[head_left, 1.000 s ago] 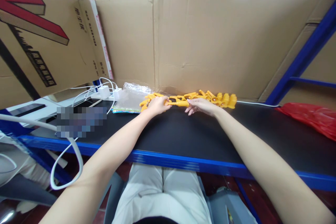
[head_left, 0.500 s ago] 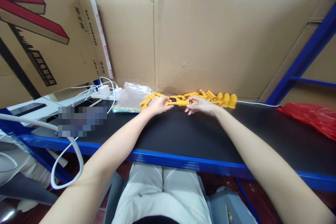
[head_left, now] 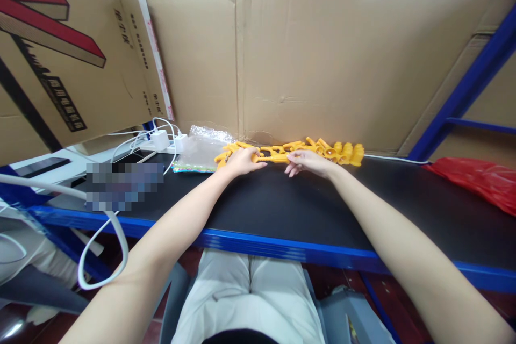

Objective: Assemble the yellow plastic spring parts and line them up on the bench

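Yellow plastic parts lie in a long row at the back of the black shelf, with a group of rounded, cup-like yellow pieces [head_left: 350,154] at the right end. My left hand [head_left: 243,162] is closed at the left part of the row, thumb pointing right. Between my hands stretches a bar-shaped yellow plastic part [head_left: 278,158]. Its left end meets my left fingers, partly hidden by them. The thumb and forefinger of my right hand [head_left: 309,163] pinch its right end, while the other fingers hang curled below.
A clear plastic bag [head_left: 197,150] lies left of the parts, beside white chargers and cables [head_left: 160,141]. Cardboard [head_left: 322,64] walls the back and left. Red plastic [head_left: 475,180] lies at the right. A blue metal edge [head_left: 258,242] runs along the shelf front [head_left: 290,209].
My right fingers have drawn closer together at the right end of the yellow bar-shaped part. My left hand stays almost still.
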Demonstrator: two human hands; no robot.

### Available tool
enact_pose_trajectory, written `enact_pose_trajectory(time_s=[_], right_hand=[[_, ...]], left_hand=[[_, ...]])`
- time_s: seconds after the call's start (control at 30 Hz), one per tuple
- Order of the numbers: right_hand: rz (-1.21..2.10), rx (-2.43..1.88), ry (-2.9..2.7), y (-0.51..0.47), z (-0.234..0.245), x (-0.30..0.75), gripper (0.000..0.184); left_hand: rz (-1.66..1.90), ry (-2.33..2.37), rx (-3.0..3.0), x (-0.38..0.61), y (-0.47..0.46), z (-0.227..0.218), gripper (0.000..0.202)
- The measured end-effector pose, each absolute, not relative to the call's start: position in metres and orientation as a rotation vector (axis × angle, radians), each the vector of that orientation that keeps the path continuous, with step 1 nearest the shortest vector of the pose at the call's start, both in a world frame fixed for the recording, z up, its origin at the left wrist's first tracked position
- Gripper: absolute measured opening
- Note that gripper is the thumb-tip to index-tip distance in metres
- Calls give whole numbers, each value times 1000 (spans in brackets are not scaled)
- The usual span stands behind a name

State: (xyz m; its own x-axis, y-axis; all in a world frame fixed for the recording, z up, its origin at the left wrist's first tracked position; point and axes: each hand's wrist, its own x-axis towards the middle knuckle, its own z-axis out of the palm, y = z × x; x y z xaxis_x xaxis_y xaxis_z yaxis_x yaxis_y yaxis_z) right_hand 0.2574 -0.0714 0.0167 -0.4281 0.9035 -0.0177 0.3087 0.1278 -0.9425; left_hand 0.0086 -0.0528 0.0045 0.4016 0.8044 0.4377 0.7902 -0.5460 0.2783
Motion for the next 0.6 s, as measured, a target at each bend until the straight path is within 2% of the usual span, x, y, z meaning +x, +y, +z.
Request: enact_pose_trajectory(time_s=[0.2,0.37,0.6], right_hand=[[1281,-1141,-1788,-70,13,255,30],[1236,-1059,-1793,-68,11,257,48],[1173,-1091,-1808,-70,13,256,39]], left_hand=[[831,1530,2574,10,-54,7,41],[800,1601,2538,12,-54,7,34],[818,1608,2542,14,-57,7,30]])
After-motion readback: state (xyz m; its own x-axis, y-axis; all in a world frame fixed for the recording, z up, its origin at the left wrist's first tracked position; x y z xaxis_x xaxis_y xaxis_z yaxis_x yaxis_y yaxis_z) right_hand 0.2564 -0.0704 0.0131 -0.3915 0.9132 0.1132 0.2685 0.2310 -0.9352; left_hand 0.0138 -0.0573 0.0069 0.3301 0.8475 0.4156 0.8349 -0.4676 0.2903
